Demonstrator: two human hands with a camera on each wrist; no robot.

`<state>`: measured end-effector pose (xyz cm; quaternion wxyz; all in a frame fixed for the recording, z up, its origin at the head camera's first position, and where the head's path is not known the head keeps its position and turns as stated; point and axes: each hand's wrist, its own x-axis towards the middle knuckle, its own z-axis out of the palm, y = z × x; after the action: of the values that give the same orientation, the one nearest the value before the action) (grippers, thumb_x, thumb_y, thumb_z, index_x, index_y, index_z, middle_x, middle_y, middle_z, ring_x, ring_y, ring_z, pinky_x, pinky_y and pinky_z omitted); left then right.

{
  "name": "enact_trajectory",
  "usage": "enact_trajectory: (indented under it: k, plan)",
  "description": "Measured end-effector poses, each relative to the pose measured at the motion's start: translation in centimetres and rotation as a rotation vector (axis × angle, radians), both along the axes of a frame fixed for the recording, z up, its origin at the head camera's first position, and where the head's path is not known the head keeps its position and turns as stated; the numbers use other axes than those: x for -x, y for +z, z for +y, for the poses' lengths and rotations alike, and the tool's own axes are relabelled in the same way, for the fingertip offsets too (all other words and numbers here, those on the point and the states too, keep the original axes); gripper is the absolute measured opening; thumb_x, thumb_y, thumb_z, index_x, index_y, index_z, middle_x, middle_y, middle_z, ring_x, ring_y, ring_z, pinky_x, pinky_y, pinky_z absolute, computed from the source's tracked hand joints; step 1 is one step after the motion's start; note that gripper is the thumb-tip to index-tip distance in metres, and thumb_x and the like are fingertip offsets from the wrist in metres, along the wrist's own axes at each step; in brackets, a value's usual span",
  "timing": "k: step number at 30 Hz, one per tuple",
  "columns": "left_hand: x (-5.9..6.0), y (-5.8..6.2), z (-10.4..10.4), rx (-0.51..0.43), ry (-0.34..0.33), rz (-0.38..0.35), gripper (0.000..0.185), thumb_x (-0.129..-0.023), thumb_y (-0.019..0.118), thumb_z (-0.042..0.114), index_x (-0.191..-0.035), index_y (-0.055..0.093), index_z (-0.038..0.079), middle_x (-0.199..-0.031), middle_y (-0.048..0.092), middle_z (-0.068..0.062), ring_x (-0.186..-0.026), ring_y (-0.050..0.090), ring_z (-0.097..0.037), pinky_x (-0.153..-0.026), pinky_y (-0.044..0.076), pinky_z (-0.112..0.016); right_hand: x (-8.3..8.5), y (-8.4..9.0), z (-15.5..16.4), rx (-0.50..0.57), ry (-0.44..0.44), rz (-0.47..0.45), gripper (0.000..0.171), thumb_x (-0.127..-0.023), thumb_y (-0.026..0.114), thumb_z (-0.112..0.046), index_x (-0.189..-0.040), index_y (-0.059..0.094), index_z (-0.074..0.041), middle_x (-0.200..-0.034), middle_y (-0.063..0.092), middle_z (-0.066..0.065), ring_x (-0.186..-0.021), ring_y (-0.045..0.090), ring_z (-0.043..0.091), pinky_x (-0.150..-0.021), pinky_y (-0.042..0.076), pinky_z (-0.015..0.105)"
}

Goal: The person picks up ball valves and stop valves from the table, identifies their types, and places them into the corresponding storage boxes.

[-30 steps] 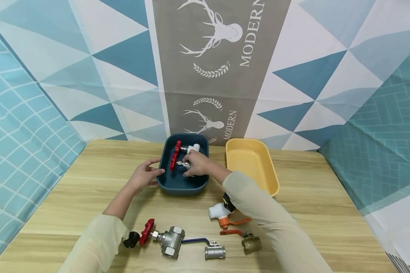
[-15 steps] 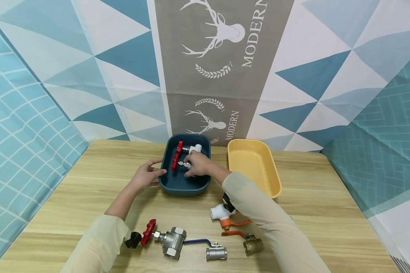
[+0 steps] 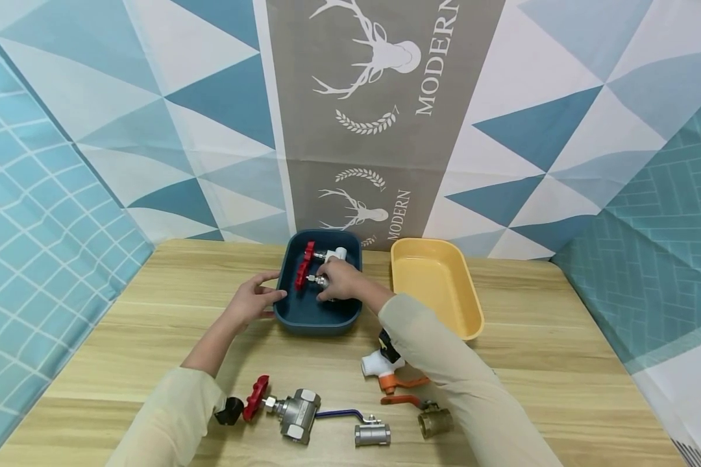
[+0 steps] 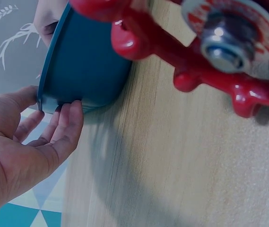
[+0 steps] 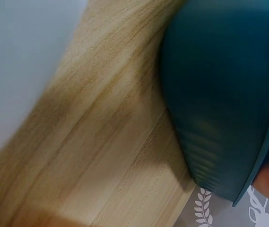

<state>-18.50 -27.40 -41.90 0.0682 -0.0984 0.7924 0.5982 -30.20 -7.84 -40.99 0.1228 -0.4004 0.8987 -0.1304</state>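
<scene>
1. At the back of the bench point(image 3: 169, 292), as the head view showed, a blue tray point(image 3: 317, 327) stood before a patterned backdrop point(image 3: 222, 130). The left hand point(image 3: 254, 300) rested against its left side, fingers relaxed and apart, only touching the tray. The right hand point(image 3: 340, 280) reached inside, thumb and fingers closed around a silver valve point(image 3: 320, 281) whose red wheel pointed left. A white-bodied valve point(image 3: 335, 254), also red-wheeled, lay just behind it in the tray.

2. Also from the head, a yellow tray point(image 3: 435, 285) sat beside the blue one on its right. Nearer the person lay a large steel valve point(image 3: 300, 416), a blue-handled valve point(image 3: 372, 433), an orange-handled valve point(image 3: 380, 364) and a brass valve point(image 3: 435, 421).

3. From the left wrist, the fingertips met the blue tray's outer wall; a red wheel loomed close to the lens.

4. From the right wrist, the tray's outer wall filled the right side. Only a sliver of hand showed past the rim, so its grip could not be told there.
</scene>
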Motion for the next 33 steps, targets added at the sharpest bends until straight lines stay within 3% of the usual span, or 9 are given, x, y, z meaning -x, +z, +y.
enact_trajectory:
  k: [33]
  plan:
    - [0.01,-0.06,0.03,0.021,0.008,0.007,0.054,-0.095,0.055,0.017,-0.143,0.033,0.008,-0.12,0.054,-0.027,-0.091,0.065,-0.023,-0.079,0.057,-0.041,0.42,-0.56,-0.48,-0.038,-0.057,0.006,0.052,-0.077,0.075,-0.035,-0.121,0.061,-0.012,-0.117,0.053,0.007,-0.097,0.052,0.017,-0.088,0.046,0.033]
